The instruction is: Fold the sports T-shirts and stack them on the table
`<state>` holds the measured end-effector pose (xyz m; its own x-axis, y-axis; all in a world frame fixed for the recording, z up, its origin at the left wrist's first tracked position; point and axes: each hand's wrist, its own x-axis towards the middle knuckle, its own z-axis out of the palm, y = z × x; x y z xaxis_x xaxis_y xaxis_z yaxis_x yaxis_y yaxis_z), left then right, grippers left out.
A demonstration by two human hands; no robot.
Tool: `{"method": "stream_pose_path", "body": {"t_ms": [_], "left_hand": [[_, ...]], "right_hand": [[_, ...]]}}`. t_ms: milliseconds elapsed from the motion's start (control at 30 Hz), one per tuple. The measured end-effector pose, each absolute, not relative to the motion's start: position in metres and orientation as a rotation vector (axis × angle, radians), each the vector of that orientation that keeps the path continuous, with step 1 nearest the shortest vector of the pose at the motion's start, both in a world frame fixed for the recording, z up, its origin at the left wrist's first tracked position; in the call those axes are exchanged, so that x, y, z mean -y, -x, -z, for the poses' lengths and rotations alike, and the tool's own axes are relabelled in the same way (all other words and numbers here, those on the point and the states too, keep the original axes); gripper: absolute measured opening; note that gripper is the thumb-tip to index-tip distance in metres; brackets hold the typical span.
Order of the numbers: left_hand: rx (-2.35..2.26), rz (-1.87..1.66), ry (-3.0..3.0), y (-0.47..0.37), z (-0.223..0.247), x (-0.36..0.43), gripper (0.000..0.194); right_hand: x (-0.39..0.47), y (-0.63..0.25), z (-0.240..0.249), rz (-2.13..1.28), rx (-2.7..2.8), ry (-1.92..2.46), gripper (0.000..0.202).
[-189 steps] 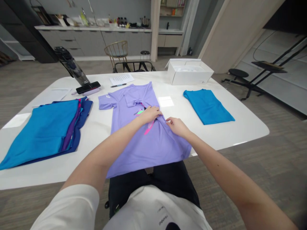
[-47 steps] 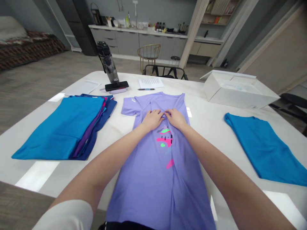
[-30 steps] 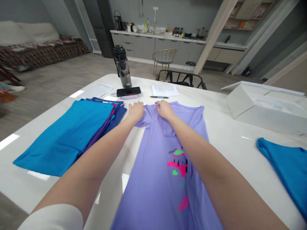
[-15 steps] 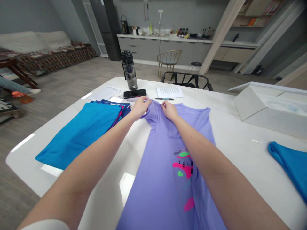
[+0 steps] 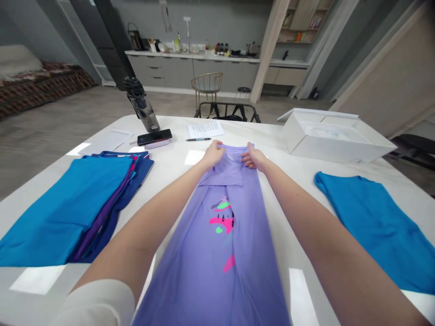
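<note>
A lilac T-shirt [image 5: 190, 267] lies lengthwise on the white table, both long sides folded inward over its middle. A pink, green and black print shows at its centre, with a folded sleeve above. My left hand [image 5: 214, 155] pinches the left end of the collar edge. At the collar's right end, my right hand [image 5: 254, 158] has thumb and fingers closed on the fabric. Left of the shirt lies a stack of folded garments [image 5: 71, 199], bright blue on top with purple and navy beneath. A blue garment [image 5: 370, 217] lies to the right.
A black and clear water bottle [image 5: 144, 108] stands at the back left beside a phone [image 5: 154, 137]. A printed sheet [image 5: 205, 130] and a pen [image 5: 199, 139] lie behind the shirt. An open white box [image 5: 333, 147] sits back right; a black chair [image 5: 227, 111] stands beyond the table.
The shirt's right side has been folded inward, making it a narrow strip. My right hand has moved to the collar's right end. The view has turned right, showing more of the box and blue garment.
</note>
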<state>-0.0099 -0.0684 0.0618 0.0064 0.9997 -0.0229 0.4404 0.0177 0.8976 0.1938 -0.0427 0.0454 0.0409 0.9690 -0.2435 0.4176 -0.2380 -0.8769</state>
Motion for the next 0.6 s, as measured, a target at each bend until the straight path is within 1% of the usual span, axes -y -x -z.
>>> {"method": "stream_pose_path", "body": {"t_ms": [67, 133, 167, 200, 267, 333, 433, 500, 600], "left_hand": [[-1.755, -0.743, -1.978, 0.022, -0.045, 0.061, 0.039], [-1.802, -0.513, -2.259, 0.033, -0.034, 0.054, 0.05], [-1.794, -0.415, -2.344, 0.036, -0.031, 0.051, 0.052], [-1.781, -0.338, -2.398, 0.038, -0.03, 0.048, 0.052], [-1.787, -0.25, -2.447, 0.038, -0.03, 0.043, 0.044], [-1.836, -0.236, -2.425, 0.038, -0.031, 0.039, 0.035], [-1.855, -0.325, -2.312, 0.043, -0.031, 0.035, 0.03], [-1.812, -0.426, -2.244, 0.049, -0.032, 0.032, 0.025], [-1.777, -0.617, -2.156, 0.053, -0.036, 0.027, 0.023]], "right_hand": [[0.051, -0.205, -0.039, -1.185, 1.443, 1.814, 0.058], [0.058, -0.206, -0.035, -1.031, 1.578, 1.883, 0.051], [0.06, -0.204, -0.033, -0.927, 1.665, 1.902, 0.047], [0.062, -0.2, -0.032, -0.834, 1.742, 1.914, 0.043], [0.063, -0.191, -0.032, -0.724, 1.823, 1.95, 0.036], [0.062, -0.183, -0.032, -0.691, 1.83, 1.973, 0.027], [0.062, -0.173, -0.031, -0.63, 1.82, 1.91, 0.017], [0.066, -0.169, -0.032, -0.567, 1.822, 1.834, 0.016], [0.076, -0.171, -0.041, -0.497, 1.815, 1.805, 0.023]]}}
